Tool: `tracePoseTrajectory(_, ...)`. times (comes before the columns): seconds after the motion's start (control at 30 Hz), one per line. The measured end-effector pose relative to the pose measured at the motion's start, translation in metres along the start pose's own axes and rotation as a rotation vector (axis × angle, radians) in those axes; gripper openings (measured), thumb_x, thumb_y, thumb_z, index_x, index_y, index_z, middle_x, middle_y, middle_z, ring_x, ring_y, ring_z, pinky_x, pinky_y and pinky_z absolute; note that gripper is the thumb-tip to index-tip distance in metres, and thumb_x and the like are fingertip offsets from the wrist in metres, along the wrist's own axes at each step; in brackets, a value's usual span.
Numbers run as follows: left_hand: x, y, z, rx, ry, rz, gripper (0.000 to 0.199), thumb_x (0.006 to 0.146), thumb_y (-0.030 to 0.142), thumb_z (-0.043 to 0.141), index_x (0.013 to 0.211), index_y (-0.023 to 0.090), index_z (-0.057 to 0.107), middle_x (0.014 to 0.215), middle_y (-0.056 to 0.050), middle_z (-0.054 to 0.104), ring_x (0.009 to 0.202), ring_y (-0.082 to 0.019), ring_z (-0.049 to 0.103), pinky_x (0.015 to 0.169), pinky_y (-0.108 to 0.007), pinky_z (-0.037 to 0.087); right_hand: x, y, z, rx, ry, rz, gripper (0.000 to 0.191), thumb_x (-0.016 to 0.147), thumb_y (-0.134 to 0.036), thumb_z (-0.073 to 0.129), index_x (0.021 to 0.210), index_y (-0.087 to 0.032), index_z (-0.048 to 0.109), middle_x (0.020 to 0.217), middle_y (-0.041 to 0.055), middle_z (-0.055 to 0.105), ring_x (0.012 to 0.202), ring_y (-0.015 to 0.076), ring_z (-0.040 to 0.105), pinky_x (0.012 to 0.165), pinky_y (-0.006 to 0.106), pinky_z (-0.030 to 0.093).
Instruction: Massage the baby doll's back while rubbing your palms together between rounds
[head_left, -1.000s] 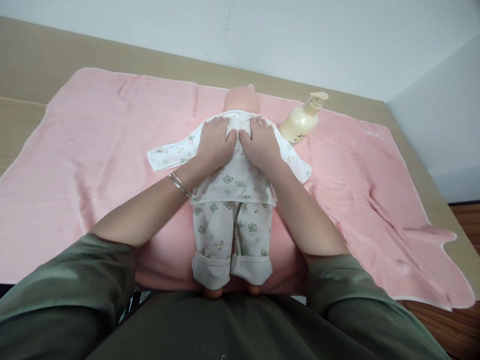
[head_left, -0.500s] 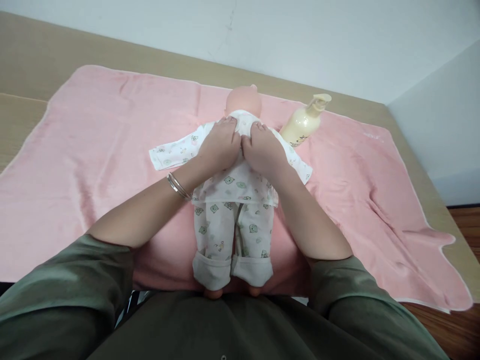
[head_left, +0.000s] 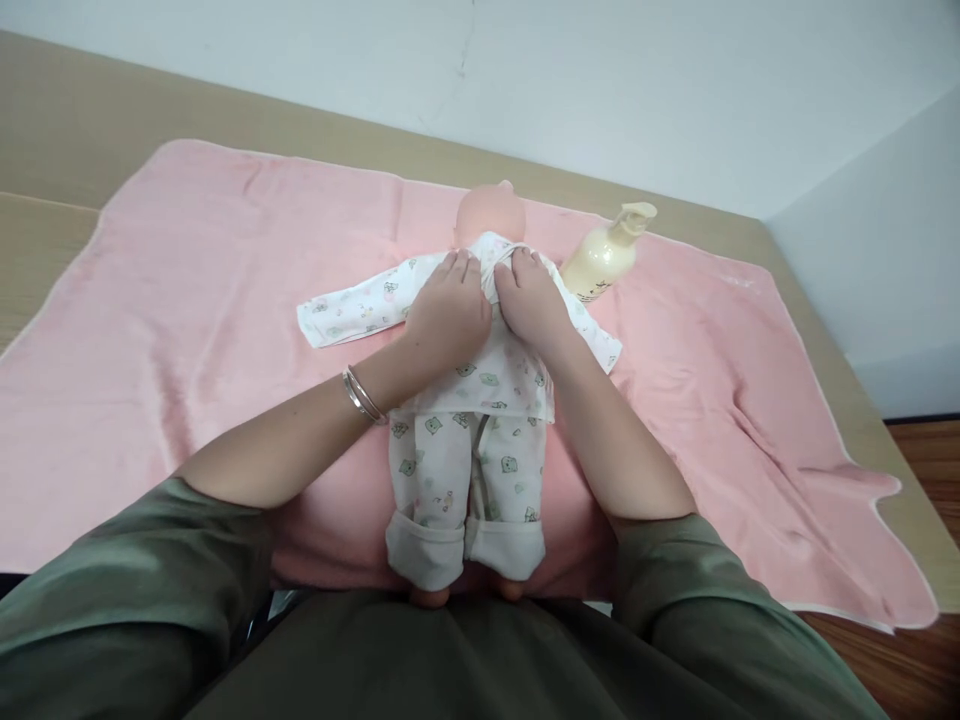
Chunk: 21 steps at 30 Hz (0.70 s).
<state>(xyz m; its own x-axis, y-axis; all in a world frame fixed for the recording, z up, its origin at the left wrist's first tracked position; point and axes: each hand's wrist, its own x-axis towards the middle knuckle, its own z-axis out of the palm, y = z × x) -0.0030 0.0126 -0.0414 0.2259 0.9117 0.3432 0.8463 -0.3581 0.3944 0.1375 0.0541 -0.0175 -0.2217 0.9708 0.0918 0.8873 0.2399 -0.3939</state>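
A baby doll (head_left: 491,212) lies lengthwise in front of me, its head away and its feet toward my body. It wears a white printed top (head_left: 487,390) and matching trousers (head_left: 506,465) with turned-up cuffs. My left hand (head_left: 448,315) rests on the upper part of the top, its fingers stretched toward the collar. Beside it my right hand (head_left: 532,300) lies on the other side, thumb apart from the fingers. Both hands press lightly against the cloth, which is creased between them below the collar. The doll's sleeves spread out to either side.
A cream pump bottle (head_left: 600,262) stands beside the doll's right-hand sleeve. Under everything a pink blanket (head_left: 217,260) covers much of the wooden table (head_left: 300,115). A pale wall (head_left: 600,90) rises behind the table's far edge.
Both hands have slid slightly toward me over the doll's top. The cloth near the collar now shows folds. The bottle and blanket keep their places, with a slight shift of view.
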Motion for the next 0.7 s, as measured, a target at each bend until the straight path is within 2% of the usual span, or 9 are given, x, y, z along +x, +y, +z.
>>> tracePoseTrajectory(0.07, 0.005, -0.002, -0.001, -0.023, 0.000, -0.020, 0.057, 0.098, 0.019, 0.034, 0.146, -0.005, 0.054, 0.156, -0.028, 0.057, 0.155, -0.034, 0.049, 0.137, -0.052, 0.032, -0.011, -0.009, -0.002, -0.077, 0.008, -0.035, 0.050, 0.105, -0.021, 0.028, 0.136, 0.000, 0.061, 0.152, 0.0251, 0.060, 0.150, 0.0371, 0.050, 0.131, 0.054, 0.036)
tracePoseTrajectory(0.13, 0.012, -0.009, -0.002, -0.055, -0.003, -0.058, 0.051, 0.096, 0.017, 0.035, 0.136, 0.001, 0.062, 0.149, -0.025, 0.064, 0.149, -0.034, 0.055, 0.133, -0.050, 0.038, -0.028, -0.022, -0.009, -0.139, -0.004, -0.067, 0.043, 0.102, -0.019, 0.031, 0.120, -0.008, 0.068, 0.134, 0.0221, 0.070, 0.136, 0.0375, 0.060, 0.121, 0.056, 0.046)
tracePoseTrajectory(0.2, 0.020, -0.017, -0.004, -0.072, -0.012, -0.113, 0.044, 0.095, 0.018, 0.036, 0.125, 0.008, 0.067, 0.137, -0.023, 0.069, 0.137, -0.035, 0.062, 0.126, -0.051, 0.046, -0.042, -0.034, -0.016, -0.186, -0.021, -0.078, 0.036, 0.101, -0.018, 0.035, 0.108, -0.013, 0.070, 0.117, 0.0190, 0.075, 0.122, 0.0361, 0.068, 0.109, 0.052, 0.055)
tracePoseTrajectory(0.3, 0.026, -0.025, -0.005, -0.086, -0.013, -0.168, 0.039, 0.094, 0.022, 0.039, 0.119, 0.015, 0.069, 0.126, -0.020, 0.073, 0.124, -0.036, 0.067, 0.115, -0.055, 0.054, -0.050, -0.040, -0.022, -0.223, -0.030, -0.073, 0.031, 0.101, -0.017, 0.039, 0.097, -0.016, 0.070, 0.105, 0.0161, 0.075, 0.108, 0.0331, 0.071, 0.095, 0.045, 0.059)
tracePoseTrajectory(0.4, 0.023, -0.023, -0.003, -0.083, 0.021, -0.168, 0.038, 0.096, 0.024, 0.039, 0.119, 0.015, 0.068, 0.128, -0.019, 0.073, 0.127, -0.036, 0.065, 0.119, -0.056, 0.051, -0.037, -0.029, -0.017, -0.162, -0.004, -0.057, 0.036, 0.105, -0.023, 0.036, 0.100, -0.016, 0.071, 0.110, 0.0159, 0.077, 0.106, 0.0331, 0.071, 0.094, 0.047, 0.058)
tracePoseTrajectory(0.53, 0.006, -0.009, 0.003, -0.044, 0.053, -0.080, 0.045, 0.101, 0.024, 0.034, 0.132, 0.008, 0.062, 0.141, -0.023, 0.067, 0.141, -0.037, 0.058, 0.129, -0.057, 0.040, -0.014, -0.010, -0.007, -0.036, 0.045, -0.034, 0.045, 0.109, -0.033, 0.031, 0.121, -0.012, 0.069, 0.131, 0.0192, 0.074, 0.124, 0.0334, 0.067, 0.112, 0.048, 0.053)
tracePoseTrajectory(0.63, -0.002, -0.002, 0.006, -0.027, 0.063, 0.009, 0.046, 0.101, 0.021, 0.035, 0.138, 0.006, 0.059, 0.145, -0.023, 0.065, 0.148, -0.036, 0.053, 0.133, -0.057, 0.035, -0.010, -0.007, -0.005, -0.027, 0.051, -0.013, 0.047, 0.110, -0.034, 0.030, 0.121, -0.011, 0.070, 0.133, 0.0204, 0.073, 0.127, 0.0343, 0.066, 0.114, 0.050, 0.052)
tracePoseTrajectory(0.7, 0.000, -0.002, 0.004, -0.054, 0.059, 0.017, 0.041, 0.100, 0.020, 0.036, 0.130, 0.010, 0.063, 0.135, -0.019, 0.070, 0.142, -0.036, 0.058, 0.129, -0.057, 0.040, -0.013, -0.011, -0.007, -0.068, 0.049, 0.013, 0.047, 0.111, -0.035, 0.031, 0.113, -0.011, 0.072, 0.126, 0.0210, 0.074, 0.123, 0.0358, 0.068, 0.110, 0.051, 0.054)
